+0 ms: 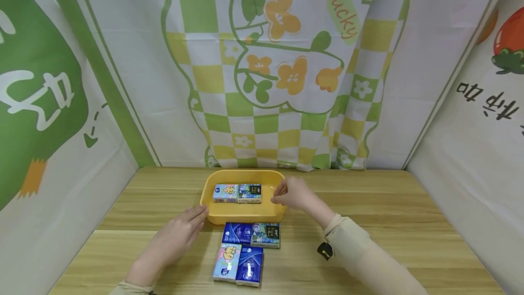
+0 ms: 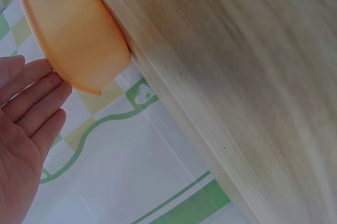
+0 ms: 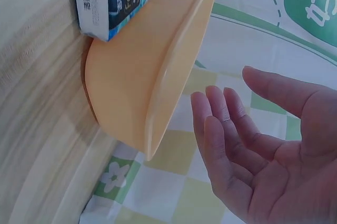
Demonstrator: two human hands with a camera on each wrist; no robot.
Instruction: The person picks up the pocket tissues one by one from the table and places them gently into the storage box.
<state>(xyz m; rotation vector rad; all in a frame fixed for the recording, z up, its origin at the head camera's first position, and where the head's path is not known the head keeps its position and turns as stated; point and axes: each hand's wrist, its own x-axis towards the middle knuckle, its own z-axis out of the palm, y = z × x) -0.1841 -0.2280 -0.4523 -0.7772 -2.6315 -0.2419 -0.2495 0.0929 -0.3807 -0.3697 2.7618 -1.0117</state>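
Note:
A yellow plastic tray stands on the table with two tissue packs inside. One is a light blue tissue pack; beside it lies a blue-green tissue pack with a black label. My left hand touches the tray's left rim with straight fingers, as the left wrist view also shows. Above the tray's right end, my right hand has its fingers loosely bent and apart, holding nothing in the right wrist view. In front of the tray, a dark blue tissue pack adjoins a blue-green one.
Nearer me, a light blue and pink tissue pack lies against another dark blue pack. The wooden table ends at a patterned curtain behind the tray. A small black object shows by the right sleeve.

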